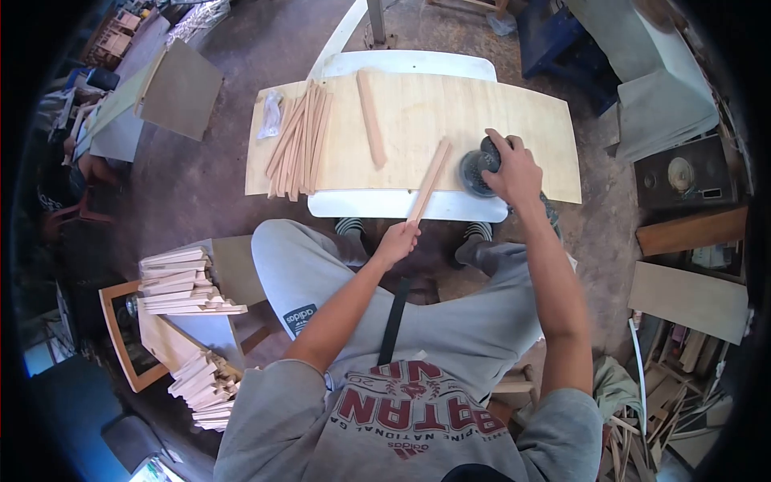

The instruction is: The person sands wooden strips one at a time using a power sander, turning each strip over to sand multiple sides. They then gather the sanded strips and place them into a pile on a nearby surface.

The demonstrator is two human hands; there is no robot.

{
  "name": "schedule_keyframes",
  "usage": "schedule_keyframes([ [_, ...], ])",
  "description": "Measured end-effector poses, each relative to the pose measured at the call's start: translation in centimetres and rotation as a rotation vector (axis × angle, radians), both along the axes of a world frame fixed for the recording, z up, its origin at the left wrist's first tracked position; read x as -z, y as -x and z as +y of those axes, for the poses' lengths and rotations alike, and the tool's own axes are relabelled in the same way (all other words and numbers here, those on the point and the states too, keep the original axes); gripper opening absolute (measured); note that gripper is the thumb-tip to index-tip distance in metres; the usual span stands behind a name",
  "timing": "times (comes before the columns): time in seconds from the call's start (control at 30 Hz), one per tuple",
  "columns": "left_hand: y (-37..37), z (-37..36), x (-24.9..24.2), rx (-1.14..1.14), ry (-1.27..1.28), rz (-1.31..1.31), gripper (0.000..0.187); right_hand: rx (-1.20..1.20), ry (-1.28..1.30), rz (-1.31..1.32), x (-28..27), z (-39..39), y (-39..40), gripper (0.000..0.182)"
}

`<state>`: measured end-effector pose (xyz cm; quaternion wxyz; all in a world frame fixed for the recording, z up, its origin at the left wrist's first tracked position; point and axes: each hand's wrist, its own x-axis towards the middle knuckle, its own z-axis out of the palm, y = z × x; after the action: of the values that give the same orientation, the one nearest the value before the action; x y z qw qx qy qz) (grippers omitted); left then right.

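Observation:
My left hand (397,244) is closed round the near end of a thin wooden strip (431,178), which slants away over the edge of the plywood board (530,120). My right hand (516,172) grips a dark, round-based power sander (474,173) standing on the board, just right of the strip's far end. Another wooden strip (370,120) lies alone near the board's middle. Toward the left end is a loose pile of similar strips (299,149), beside a small clear plastic packet (271,115).
Under the plywood is a white table (361,205). Stacked wooden pieces (181,281) sit at my left, with more cut pieces (205,386) nearer me. A speaker box (683,173), a wooden panel (689,300) and scrap wood (634,450) crowd the right side.

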<state>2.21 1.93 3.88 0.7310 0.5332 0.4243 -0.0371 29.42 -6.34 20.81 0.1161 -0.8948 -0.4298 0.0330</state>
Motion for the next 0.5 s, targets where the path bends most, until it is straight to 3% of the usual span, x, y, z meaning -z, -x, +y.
schedule_keyframes([
  [0.07,-0.3,-0.2,0.2,0.035,-0.039,0.05,0.044,-0.052,-0.024,0.02,-0.3,0.3,1.6,0.083],
  [0.17,-0.6,-0.8,2.5,0.088,-0.403,0.017,0.046,-0.168,0.019,0.04,-0.9,1.9,4.6,0.085],
  [0.33,-0.2,-0.8,2.2,0.095,-0.437,0.005,0.048,-0.315,0.071,-0.008,-0.8,4.1,7.1,0.084],
  [0.5,-0.1,-0.8,3.9,0.114,-0.446,-0.066,0.052,-0.177,0.112,-0.029,-0.9,6.9,3.4,0.082],
])
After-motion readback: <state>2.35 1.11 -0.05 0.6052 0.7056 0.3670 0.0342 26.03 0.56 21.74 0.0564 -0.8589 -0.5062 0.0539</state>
